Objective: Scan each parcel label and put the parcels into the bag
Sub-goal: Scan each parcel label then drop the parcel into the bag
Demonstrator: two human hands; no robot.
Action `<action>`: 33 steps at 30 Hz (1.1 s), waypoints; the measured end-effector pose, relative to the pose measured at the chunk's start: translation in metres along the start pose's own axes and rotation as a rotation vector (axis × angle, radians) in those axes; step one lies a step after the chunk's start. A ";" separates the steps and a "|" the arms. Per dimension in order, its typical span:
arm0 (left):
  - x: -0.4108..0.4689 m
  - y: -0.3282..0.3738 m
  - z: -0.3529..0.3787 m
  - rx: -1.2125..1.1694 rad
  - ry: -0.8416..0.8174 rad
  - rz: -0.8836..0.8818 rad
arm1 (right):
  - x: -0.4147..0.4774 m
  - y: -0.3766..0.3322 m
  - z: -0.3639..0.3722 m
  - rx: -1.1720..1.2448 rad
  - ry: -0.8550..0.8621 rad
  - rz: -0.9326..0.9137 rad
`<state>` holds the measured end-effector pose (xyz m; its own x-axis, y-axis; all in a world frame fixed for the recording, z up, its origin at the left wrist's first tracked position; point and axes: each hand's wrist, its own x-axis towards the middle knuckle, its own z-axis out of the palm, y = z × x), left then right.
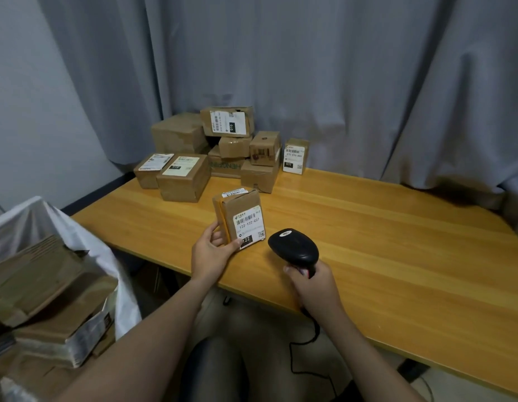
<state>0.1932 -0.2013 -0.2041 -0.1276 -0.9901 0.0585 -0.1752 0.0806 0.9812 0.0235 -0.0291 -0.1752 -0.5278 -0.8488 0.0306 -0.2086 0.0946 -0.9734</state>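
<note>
- The parcel [237,211] is standing upright in the left hand [210,252], whose thumb and fingers are clasping its lower corner.
- The right hand [313,284] is gripping the scanner [294,246], just right of the parcel.
- The bag [86,242], left of that grip, is holding several boxes [43,282].
- A pile [231,152] is sitting beyond it.

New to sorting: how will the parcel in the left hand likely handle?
The parcel is probably light: the left hand holds it upright by one lower corner. Its taped cardboard looks stiff, not floppy. Tall and narrow, it may tip if stood.
</note>
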 end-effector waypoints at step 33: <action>0.000 0.002 0.001 0.115 0.055 -0.021 | 0.001 0.007 0.005 0.118 0.161 0.077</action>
<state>0.1917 -0.2015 -0.2023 -0.0693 -0.9963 0.0511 -0.2888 0.0690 0.9549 0.0253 -0.0317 -0.1828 -0.6653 -0.7464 -0.0185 -0.0693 0.0864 -0.9938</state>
